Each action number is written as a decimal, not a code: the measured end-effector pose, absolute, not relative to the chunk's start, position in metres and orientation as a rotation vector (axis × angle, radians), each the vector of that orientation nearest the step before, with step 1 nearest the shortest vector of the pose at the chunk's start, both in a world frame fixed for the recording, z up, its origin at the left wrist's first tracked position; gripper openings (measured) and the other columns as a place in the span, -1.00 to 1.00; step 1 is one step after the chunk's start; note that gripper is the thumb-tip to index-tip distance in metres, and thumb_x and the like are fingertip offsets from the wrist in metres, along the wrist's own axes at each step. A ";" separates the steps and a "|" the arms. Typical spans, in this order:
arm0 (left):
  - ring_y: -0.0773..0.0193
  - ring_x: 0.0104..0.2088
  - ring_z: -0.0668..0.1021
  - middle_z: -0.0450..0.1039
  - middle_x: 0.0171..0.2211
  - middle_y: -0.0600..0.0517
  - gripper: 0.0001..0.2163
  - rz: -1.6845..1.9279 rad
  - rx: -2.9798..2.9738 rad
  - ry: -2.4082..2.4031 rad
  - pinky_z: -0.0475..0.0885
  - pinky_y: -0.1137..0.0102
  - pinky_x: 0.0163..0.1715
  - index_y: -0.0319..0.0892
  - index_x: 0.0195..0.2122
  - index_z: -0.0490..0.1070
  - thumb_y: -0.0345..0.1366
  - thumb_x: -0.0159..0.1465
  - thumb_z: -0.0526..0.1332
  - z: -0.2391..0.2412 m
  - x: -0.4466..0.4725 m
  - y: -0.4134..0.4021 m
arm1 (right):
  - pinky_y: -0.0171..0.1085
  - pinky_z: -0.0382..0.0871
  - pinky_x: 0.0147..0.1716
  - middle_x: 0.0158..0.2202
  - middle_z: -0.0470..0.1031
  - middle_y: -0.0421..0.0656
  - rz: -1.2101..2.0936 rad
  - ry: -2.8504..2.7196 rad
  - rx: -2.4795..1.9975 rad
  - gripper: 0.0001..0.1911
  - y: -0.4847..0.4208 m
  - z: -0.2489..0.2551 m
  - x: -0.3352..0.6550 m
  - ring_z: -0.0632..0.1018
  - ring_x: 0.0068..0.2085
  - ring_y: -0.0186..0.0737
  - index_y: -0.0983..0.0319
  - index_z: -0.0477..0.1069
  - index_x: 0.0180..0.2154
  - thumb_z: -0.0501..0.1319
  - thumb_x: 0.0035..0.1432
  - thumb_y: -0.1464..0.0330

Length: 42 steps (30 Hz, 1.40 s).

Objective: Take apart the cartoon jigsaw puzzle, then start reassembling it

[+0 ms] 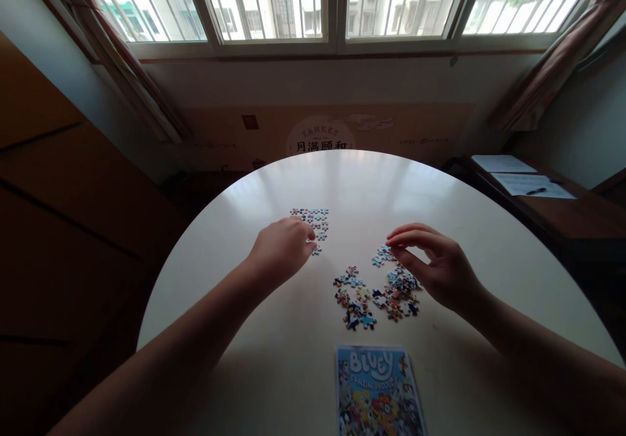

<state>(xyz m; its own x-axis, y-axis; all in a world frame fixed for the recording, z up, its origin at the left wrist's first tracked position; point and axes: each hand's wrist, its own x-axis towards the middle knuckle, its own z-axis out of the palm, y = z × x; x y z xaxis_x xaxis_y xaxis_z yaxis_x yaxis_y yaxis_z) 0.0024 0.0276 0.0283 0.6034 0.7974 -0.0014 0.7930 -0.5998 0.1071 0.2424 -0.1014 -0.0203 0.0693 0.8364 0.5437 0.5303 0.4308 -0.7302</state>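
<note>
My left hand (283,247) is over the left side of the white round table, its fingers curled together beside a block of small jigsaw pieces (317,218) laid out in rows. Whatever its fingertips hold is hidden. My right hand (440,260) is at the upper edge of a loose heap of jigsaw pieces (401,289), thumb and forefinger brought together in a pinch above a few blue pieces (379,258). Anything between those tips is too small to make out. Left of that heap lies another loose cluster of coloured pieces (355,296).
A blue picture with "Bluey" lettering (379,390) lies at the near side of the table (205,247). Papers (533,185) and a pen (536,191) rest on a brown surface at right. Behind the table are a printed cardboard panel (381,133) and barred windows.
</note>
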 end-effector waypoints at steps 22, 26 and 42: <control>0.16 -0.22 0.57 0.58 -0.18 0.04 -0.83 0.064 2.786 1.224 0.36 0.41 -0.37 -0.01 -0.27 0.63 -0.37 0.24 0.24 0.011 0.008 0.028 | -0.17 0.53 -0.10 -0.17 0.53 -0.10 0.372 -1.620 -1.252 -0.90 -0.102 -0.020 0.243 0.54 -0.11 -0.23 0.19 0.55 -0.21 0.26 0.24 0.38; 0.15 -0.23 0.57 0.58 -0.19 0.05 -0.83 0.068 2.804 1.232 0.36 0.38 -0.37 0.00 -0.27 0.63 -0.37 0.25 0.23 0.009 0.007 0.030 | -0.18 0.53 -0.12 -0.17 0.53 -0.10 0.397 -1.643 -1.277 -0.89 -0.102 -0.020 0.244 0.54 -0.11 -0.22 0.19 0.55 -0.21 0.26 0.24 0.35; 0.25 -0.39 0.52 0.54 -0.28 0.02 -0.86 0.225 2.838 1.140 0.33 0.41 -0.43 -0.11 -0.30 0.58 -0.33 0.29 0.20 0.016 0.014 0.014 | 0.06 0.28 0.06 0.11 0.42 -0.17 0.284 -2.380 -1.502 -0.83 -0.112 -0.010 0.240 0.39 0.12 0.01 0.03 0.58 -0.17 0.33 0.17 0.22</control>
<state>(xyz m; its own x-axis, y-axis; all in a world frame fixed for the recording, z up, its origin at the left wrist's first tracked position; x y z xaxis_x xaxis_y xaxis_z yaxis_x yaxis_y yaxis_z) 0.0139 0.0141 0.0162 0.7132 0.6926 0.1075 0.6816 -0.7211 0.1239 0.2403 -0.1122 -0.0097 -0.4015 0.9027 0.1549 0.8410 0.4303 -0.3280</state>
